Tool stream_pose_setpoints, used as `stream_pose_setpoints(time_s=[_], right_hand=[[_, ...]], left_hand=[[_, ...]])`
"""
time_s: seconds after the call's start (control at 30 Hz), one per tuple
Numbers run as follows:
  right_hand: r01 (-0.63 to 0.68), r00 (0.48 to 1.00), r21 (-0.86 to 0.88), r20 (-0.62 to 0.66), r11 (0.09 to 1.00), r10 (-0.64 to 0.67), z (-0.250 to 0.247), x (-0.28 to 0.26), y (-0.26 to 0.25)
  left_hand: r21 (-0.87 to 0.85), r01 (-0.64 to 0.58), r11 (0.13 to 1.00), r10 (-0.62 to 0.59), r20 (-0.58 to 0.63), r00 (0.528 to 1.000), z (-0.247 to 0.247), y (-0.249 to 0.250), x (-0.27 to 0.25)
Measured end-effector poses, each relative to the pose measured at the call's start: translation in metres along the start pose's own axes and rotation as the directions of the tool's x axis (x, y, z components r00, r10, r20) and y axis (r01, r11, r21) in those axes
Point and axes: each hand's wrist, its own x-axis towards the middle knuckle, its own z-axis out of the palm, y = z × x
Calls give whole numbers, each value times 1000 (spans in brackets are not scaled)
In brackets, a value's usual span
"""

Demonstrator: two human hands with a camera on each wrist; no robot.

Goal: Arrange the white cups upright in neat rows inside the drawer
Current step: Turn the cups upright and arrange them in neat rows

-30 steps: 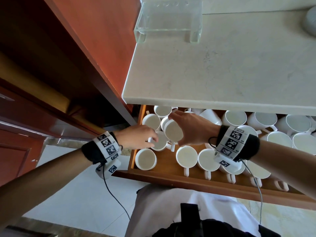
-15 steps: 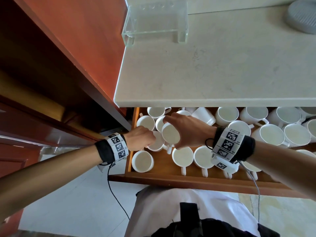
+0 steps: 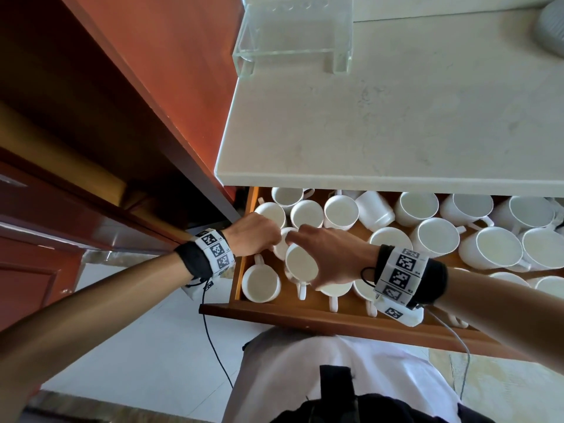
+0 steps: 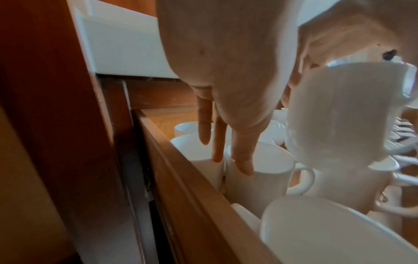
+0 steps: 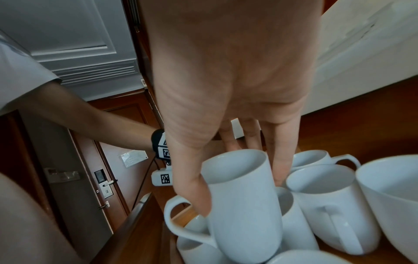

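Observation:
Many white cups fill an open wooden drawer (image 3: 305,315). My right hand (image 3: 317,251) grips one white cup (image 3: 300,267) just above the cups near the drawer's left end. Its mouth faces up and its handle points to the drawer front. In the right wrist view my thumb and fingers clamp this held cup (image 5: 244,196) from both sides. My left hand (image 3: 262,236) reaches over the drawer's left wall, and its straight fingers (image 4: 243,164) touch the rim of an upright cup (image 4: 260,178). An upright cup (image 3: 261,283) stands in the front left corner.
A pale stone countertop (image 3: 396,117) overhangs the back of the drawer and hides its rear cups. A clear acrylic stand (image 3: 293,35) sits on it. One cup (image 3: 374,210) lies on its side; cups at the right (image 3: 488,248) lean. A red wooden cabinet panel (image 3: 152,71) rises at left.
My right hand has carried the held cup toward the drawer front and lower, close to the front row. My left hand has stayed at the cups by the left wall.

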Motion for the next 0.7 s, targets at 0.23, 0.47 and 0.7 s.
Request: stream_pose_setpoints(time_s=[0.23,0.47,0.7], right_hand=[[49,999,17,7,999,-49,11,9,-9],[38,999,-12,32,999,-37,23,16,-8],[36,998,-87,51,996,-32,31,18,-7]], left_hand=[[-24,17,1000,-16,22,1000,5,-1,-13],[99,-45,994,30,151,988,17,5,-15],[43,-19,999,14,130,991,13,5,-18]])
